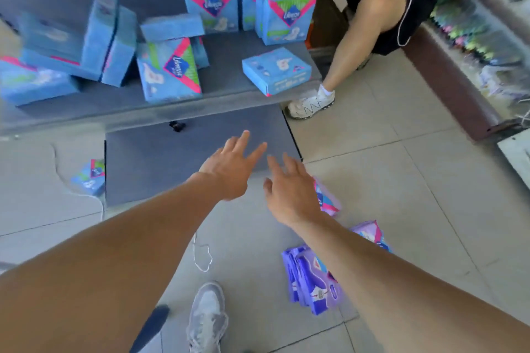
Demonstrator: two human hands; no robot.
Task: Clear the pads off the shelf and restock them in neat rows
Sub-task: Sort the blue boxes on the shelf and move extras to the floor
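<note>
Hands reach out ahead of us, both empty: our left hand (229, 169) has its fingers spread and straight over the lower grey shelf (160, 160), and our right hand (289, 192) hangs beside it, fingers loose and apart, holding nothing. The two hands are near each other but not touching.

On the upper grey shelf (235, 51) we see the blue pad packs (169, 71) in a jumble. Some stand upright against the back, some lean on one another, and one flat blue pack (276, 70) lies near the shelf's right front corner. The packs at the far left are blurred.

On the tiled floor (401, 180) a lone blue pack (90, 178) lies against the left edge of the lower shelf. A stack of purple packs (312, 281) lies under our right forearm, with more purple packs (327, 200) just past that wrist.

Our grey shoe (206, 318) shows at the bottom. Another person's leg and white sneaker (312, 103) stand by the right end of the shelf.
</note>
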